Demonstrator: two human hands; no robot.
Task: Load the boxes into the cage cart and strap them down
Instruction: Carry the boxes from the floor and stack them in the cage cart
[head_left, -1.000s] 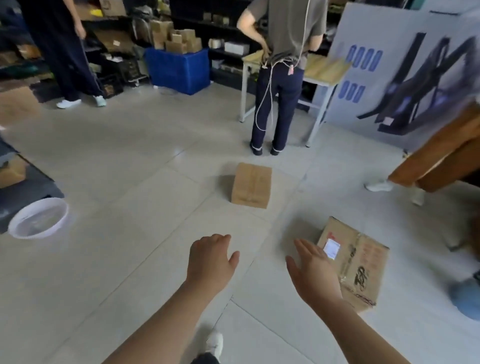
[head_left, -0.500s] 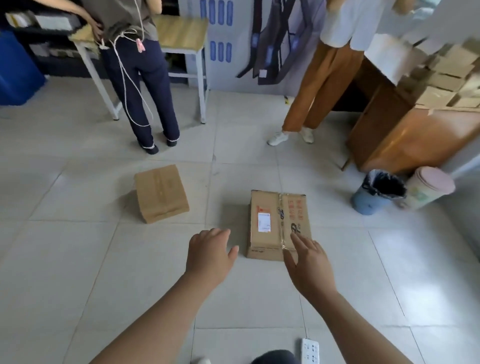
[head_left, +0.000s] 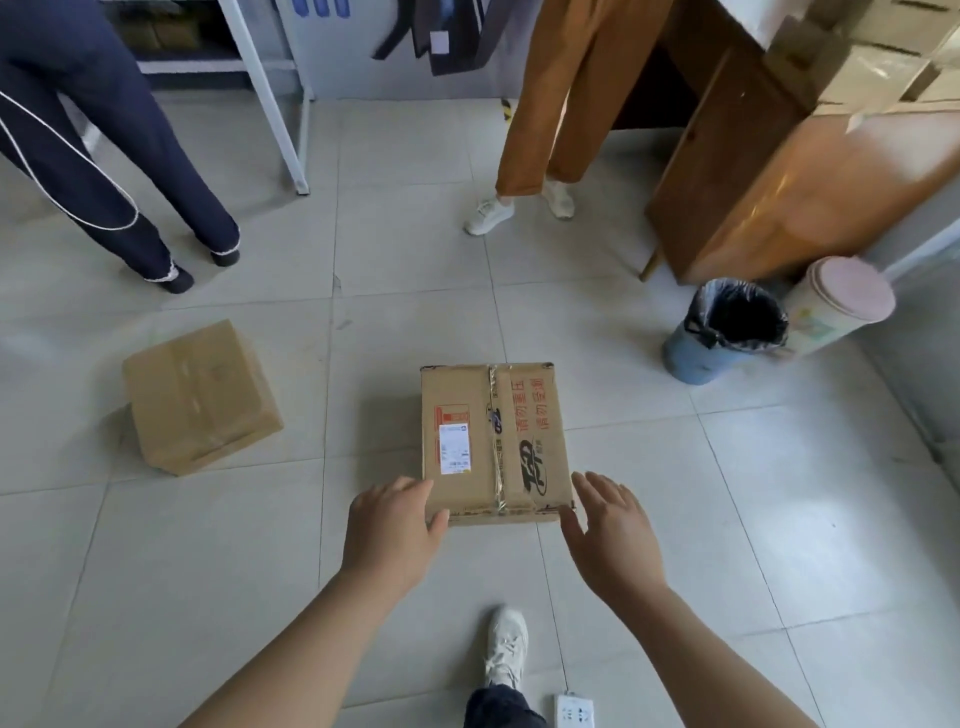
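A taped cardboard box (head_left: 493, 441) with red print and a white label lies flat on the tiled floor in front of me. My left hand (head_left: 389, 530) is at its near left corner, fingers apart, thumb close to the box edge. My right hand (head_left: 608, 530) hovers at the near right corner, fingers spread, holding nothing. A second, plain cardboard box (head_left: 200, 395) sits tilted on the floor to the left. No cage cart or strap is in view.
A person in navy trousers (head_left: 98, 135) stands far left, another in tan trousers (head_left: 550, 98) straight beyond the box. A wooden cabinet (head_left: 779, 171), a blue bin (head_left: 722, 332) and a pink-lidded tub (head_left: 841, 296) are at right. My shoe (head_left: 506, 644) and a white power strip (head_left: 574, 712) are below.
My view has swung right and dropped toward the printed box. Both hands have come forward to either side of its near edge.
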